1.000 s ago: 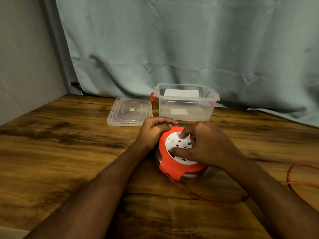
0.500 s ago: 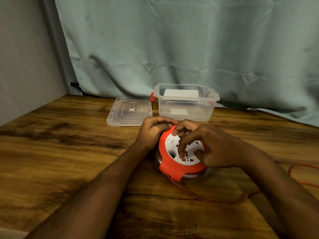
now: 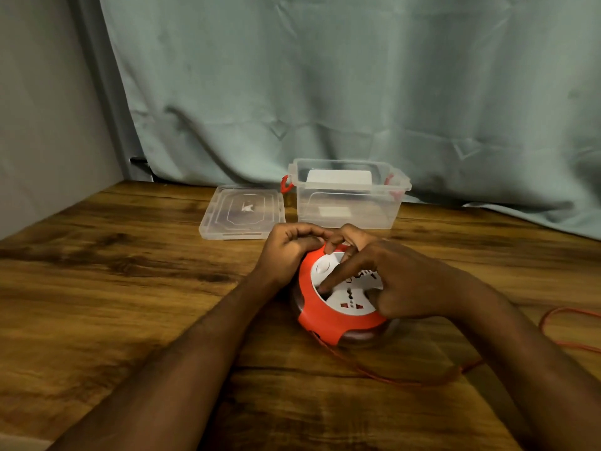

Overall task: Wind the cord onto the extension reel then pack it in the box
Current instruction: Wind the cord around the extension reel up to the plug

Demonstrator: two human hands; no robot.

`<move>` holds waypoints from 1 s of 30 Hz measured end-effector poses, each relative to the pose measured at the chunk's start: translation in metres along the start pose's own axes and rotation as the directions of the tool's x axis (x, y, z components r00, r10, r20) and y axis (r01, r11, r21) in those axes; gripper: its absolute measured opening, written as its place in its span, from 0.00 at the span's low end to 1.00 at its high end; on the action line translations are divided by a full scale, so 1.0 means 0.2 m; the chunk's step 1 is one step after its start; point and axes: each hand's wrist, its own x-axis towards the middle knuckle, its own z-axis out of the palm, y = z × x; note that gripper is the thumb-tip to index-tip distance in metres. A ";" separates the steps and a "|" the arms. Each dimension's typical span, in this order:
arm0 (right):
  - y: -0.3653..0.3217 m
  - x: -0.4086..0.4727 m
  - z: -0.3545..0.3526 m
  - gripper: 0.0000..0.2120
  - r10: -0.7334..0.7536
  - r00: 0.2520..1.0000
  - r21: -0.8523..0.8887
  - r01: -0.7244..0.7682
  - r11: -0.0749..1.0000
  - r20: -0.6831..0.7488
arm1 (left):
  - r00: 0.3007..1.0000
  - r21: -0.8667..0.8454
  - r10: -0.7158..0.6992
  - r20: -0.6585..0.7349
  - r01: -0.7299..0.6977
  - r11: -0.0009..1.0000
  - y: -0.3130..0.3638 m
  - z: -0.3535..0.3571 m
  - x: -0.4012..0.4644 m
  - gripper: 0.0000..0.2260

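Note:
A round orange extension reel [image 3: 320, 315] with a white socket face lies flat on the wooden table [image 3: 113, 288]. My left hand [image 3: 289, 252] grips its far-left rim. My right hand [image 3: 390, 284] lies over the white face, one fingertip pressed into its left side. A thin orange cord [image 3: 390, 377] leaves the reel's near side, runs right under my forearm and loops near the right edge. Behind the reel stands a clear plastic box [image 3: 348, 206], open at the top, with red latches.
The box's clear lid [image 3: 242, 211] lies flat to the left of the box. A pale green curtain [image 3: 357, 92] hangs behind the table and a grey wall [image 3: 42, 109] closes the left side. The table's near-left edge shows at the bottom corner.
My right hand has swung around over the socket face, its finger moving from the near side to the left side. The loose cord has been drawn closer. My left hand has stayed put.

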 end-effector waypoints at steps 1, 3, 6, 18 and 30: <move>0.00 0.00 0.00 0.31 0.009 1.000 -0.013 -0.009 1.000 -0.010 | 1.000 -0.003 0.002 0.005 -0.002 1.000 0.00 0.00 0.00 0.14; 0.01 -0.01 0.00 0.30 0.031 0.999 -0.050 -0.032 0.998 -0.027 | 1.000 -0.010 0.000 0.009 0.000 1.000 0.00 0.00 0.00 0.13; 0.01 -0.01 0.01 0.29 0.037 0.996 -0.157 -0.050 0.986 -0.081 | 1.000 0.001 -0.008 -0.003 0.008 1.000 0.00 -0.01 0.01 0.11; -0.02 0.03 0.07 0.32 0.169 0.944 -0.182 -0.225 0.957 -0.282 | 1.000 0.006 -0.027 0.002 0.027 1.000 -0.02 -0.01 0.01 0.11; 0.07 -0.04 -0.06 0.30 0.190 0.979 -0.178 -0.199 0.964 -0.068 | 0.999 -0.104 -0.034 0.031 0.037 0.994 0.00 0.00 0.01 0.11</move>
